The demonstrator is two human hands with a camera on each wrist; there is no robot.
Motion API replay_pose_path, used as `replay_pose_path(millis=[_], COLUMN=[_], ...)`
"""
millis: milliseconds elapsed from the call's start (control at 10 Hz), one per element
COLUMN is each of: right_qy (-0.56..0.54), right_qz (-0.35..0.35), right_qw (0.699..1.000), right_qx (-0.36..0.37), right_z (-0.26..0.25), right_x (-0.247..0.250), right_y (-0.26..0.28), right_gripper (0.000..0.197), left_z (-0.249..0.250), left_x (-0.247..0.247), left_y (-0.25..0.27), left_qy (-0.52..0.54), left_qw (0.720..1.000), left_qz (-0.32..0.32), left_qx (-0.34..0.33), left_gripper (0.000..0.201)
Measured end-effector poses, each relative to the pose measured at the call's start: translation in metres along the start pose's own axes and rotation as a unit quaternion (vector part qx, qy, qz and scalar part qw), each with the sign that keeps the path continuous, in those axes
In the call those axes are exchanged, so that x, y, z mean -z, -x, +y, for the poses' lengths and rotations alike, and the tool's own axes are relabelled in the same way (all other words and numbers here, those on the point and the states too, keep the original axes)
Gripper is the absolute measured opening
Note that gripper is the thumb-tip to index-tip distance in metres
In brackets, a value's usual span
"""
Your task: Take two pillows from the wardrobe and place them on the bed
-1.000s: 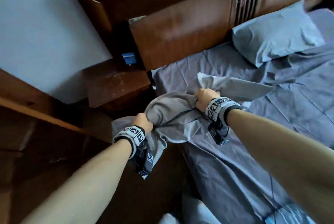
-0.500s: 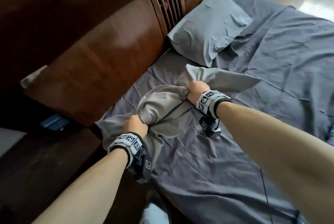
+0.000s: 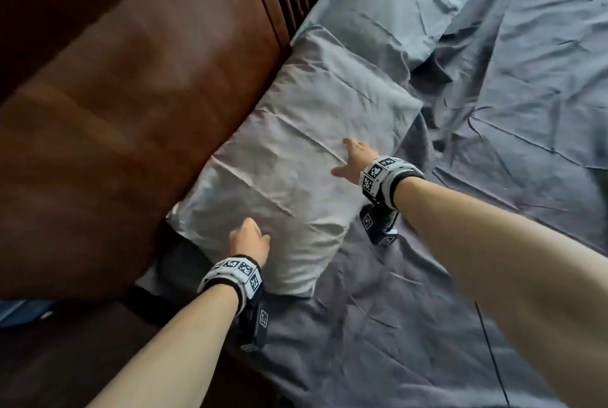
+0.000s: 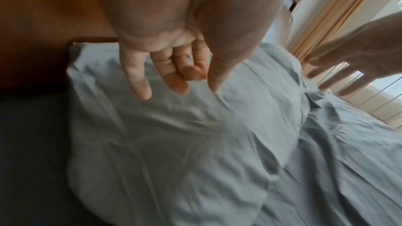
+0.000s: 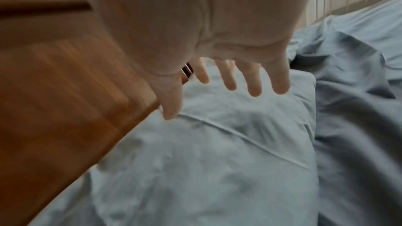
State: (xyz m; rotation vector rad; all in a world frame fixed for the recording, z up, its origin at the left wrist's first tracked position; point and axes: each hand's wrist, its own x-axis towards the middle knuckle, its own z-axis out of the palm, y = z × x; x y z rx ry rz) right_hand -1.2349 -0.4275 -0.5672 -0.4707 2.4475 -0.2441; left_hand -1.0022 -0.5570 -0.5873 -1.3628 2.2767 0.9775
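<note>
A pale grey pillow [image 3: 289, 164] [image 4: 185, 135] [image 5: 217, 152] lies flat on the bed [image 3: 427, 325], its long side against the wooden headboard [image 3: 138, 118]. A second grey pillow [image 3: 388, 9] lies beyond it, farther along the headboard. My left hand [image 3: 248, 238] [image 4: 172, 78] hovers open over the near end of the first pillow, fingers loose, holding nothing. My right hand [image 3: 353, 161] [image 5: 228, 83] is spread open over the pillow's right side, fingers straight and apart from the fabric.
The grey sheet [image 3: 526, 111] is rumpled across the bed to the right. A dark gap [image 3: 177, 266] and dark wooden furniture [image 3: 65, 358] lie at the bed's near left corner. Curtains [image 4: 339, 6] hang beyond the bed.
Both hands gripped the bunched pillow over the bed's edge before; now it lies spread flat against the headboard and both hands have let go and opened.
</note>
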Motion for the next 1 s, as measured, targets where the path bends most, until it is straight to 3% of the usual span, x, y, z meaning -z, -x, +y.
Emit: replay_pose_path(millis=[100,200,300,500,700,800,1000], right_qy=[-0.043,-0.088,-0.136,-0.224,-0.172,-0.155,-0.14], right_qz=[-0.019,-0.027,-0.025,0.027,0.001,0.001,-0.051], right_qw=[0.996,0.989,0.984,0.974,0.985,0.987,0.989], right_qx=[-0.07,-0.113,-0.111,-0.01,-0.001,-0.032,0.003], right_z=[0.021,0.038,0.036,-0.015,-0.023,-0.018,0.004], right_x=[-0.048,-0.083,-0.108,-0.127,-0.134,-0.136,-0.116], right_y=[-0.028,-0.052,-0.068,-0.075,-0.071,-0.058,0.013], right_gripper=[0.079,0.082,0.091,0.085,0.074,0.081,0.095], left_z=[-0.027,-0.05,-0.06,-0.052,-0.083,-0.09,-0.064], left_x=[-0.018,-0.026,-0.031,-0.038,-0.027,-0.019,-0.004], left_y=[-0.038,-0.074,-0.096,-0.11,-0.081,-0.081,-0.036], left_qy=[0.022,0.04,0.046,-0.041,-0.131,-0.139,-0.169], left_qw=[0.999,0.995,0.992,0.997,0.989,0.988,0.983], left_qz=[-0.007,0.0,0.006,-0.021,-0.049,-0.054,-0.07], left_qx=[0.041,0.091,0.117,0.059,0.046,0.042,-0.005], left_gripper=[0.038,0.076,0.092,0.027,0.023,0.028,0.024])
